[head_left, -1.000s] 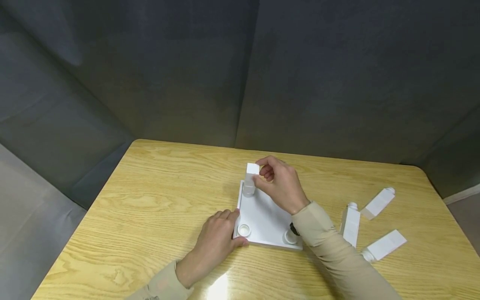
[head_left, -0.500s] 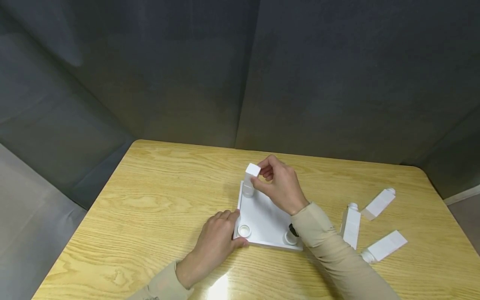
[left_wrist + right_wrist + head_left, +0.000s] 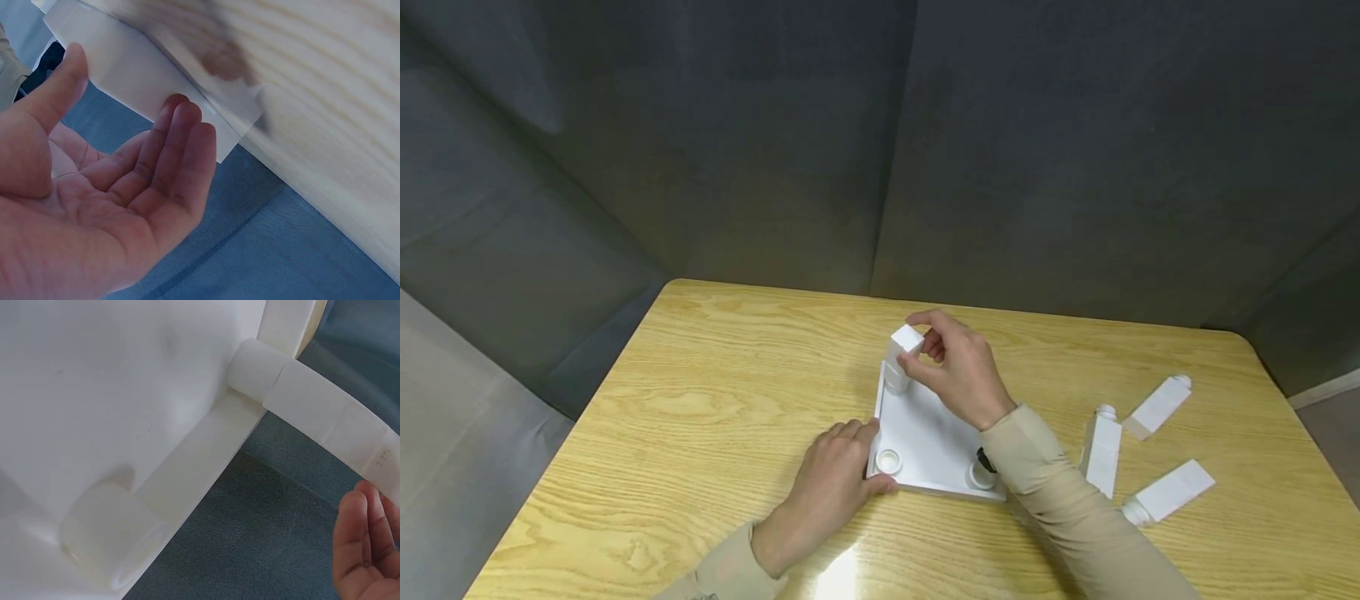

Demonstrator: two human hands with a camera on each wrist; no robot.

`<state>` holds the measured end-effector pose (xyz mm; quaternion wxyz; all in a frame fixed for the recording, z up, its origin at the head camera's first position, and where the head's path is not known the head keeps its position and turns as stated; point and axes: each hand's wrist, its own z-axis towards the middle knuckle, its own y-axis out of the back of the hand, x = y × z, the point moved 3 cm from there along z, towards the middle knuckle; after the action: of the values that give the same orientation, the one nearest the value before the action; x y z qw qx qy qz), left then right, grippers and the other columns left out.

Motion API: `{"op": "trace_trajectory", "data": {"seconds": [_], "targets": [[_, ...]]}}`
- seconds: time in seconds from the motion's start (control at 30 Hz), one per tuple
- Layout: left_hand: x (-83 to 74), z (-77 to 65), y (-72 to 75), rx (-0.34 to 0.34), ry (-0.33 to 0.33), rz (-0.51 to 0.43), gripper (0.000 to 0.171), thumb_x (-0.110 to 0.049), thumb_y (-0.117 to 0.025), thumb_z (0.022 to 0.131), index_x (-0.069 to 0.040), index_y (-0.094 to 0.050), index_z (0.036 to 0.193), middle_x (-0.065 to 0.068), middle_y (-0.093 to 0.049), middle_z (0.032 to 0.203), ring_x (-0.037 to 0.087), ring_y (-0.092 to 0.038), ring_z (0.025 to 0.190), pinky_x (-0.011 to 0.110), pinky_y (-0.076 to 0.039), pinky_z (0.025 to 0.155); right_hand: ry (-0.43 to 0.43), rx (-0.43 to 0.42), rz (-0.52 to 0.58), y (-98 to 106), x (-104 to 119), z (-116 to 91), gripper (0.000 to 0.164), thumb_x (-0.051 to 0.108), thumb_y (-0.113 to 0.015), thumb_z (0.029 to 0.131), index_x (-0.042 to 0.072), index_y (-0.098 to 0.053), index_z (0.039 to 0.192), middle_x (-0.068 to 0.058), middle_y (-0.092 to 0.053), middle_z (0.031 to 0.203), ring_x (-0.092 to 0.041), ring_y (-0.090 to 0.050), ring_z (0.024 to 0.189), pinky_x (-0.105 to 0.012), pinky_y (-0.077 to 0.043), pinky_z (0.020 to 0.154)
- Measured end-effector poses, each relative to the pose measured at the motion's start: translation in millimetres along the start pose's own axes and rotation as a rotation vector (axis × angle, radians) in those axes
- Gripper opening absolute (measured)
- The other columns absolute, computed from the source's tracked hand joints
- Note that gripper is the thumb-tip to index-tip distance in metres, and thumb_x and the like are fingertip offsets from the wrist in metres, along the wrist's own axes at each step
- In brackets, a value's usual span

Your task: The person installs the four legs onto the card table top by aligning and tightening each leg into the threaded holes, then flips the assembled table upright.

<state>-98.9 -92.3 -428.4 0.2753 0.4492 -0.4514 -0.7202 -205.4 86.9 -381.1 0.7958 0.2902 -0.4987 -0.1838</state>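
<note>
A white square board point(image 3: 931, 437) with a raised rim and round corner sockets lies on the table. My left hand point(image 3: 831, 467) holds its near-left corner, fingers along the left edge and thumb at the front edge; in the left wrist view the fingertips touch the board's side point(image 3: 125, 59). At the far-left corner a white square leg point(image 3: 898, 354) stands upright in its socket. My right hand point(image 3: 964, 371) pinches the leg's upper end between thumb and fingers. The right wrist view shows the leg point(image 3: 331, 412) meeting the round socket point(image 3: 253, 369).
One bare socket point(image 3: 889, 462) is at the near-left corner, another point(image 3: 979, 475) at the near-right, partly behind the right wrist. Three loose white legs with round ends, one leg point(image 3: 1102, 450) among them, lie right of the board. A dark curtain point(image 3: 880, 150) hangs behind the wooden table point(image 3: 715, 367).
The leg has turned in place, its top face now cornerwise, and the right fingers have shifted slightly with it. The left hand and the board stay where they were.
</note>
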Motion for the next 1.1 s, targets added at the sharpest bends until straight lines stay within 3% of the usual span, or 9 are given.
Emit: {"op": "trace_trajectory", "data": {"seconds": [0.47,1.1], "targets": [[0.4,0.7,-0.7,-0.009,0.003,-0.005,0.081,-0.032,-0.098,0.076,0.016,-0.066,0.133,0.022,-0.076,0.114,0.034,-0.073,0.102,0.049,-0.061,0.092,0.044,0.010,-0.011,0.2,0.0,-0.4,0.050,0.015,-0.091,0.091,0.004,-0.072,0.136,-0.004,-0.066,0.092,-0.020,-0.061,0.081,-0.035,-0.052,0.072],[-0.5,1.4,-0.4,0.014,0.026,-0.011,0.082,-0.032,-0.098,0.077,0.016,-0.065,0.135,0.023,-0.075,0.117,0.036,-0.073,0.106,0.051,-0.060,0.097,0.027,-0.015,0.013,1.3,-4.0,-0.7,0.036,0.003,-0.078,0.094,0.002,-0.074,0.130,-0.007,-0.071,0.092,-0.020,-0.066,0.080,-0.038,-0.059,0.073]]}}
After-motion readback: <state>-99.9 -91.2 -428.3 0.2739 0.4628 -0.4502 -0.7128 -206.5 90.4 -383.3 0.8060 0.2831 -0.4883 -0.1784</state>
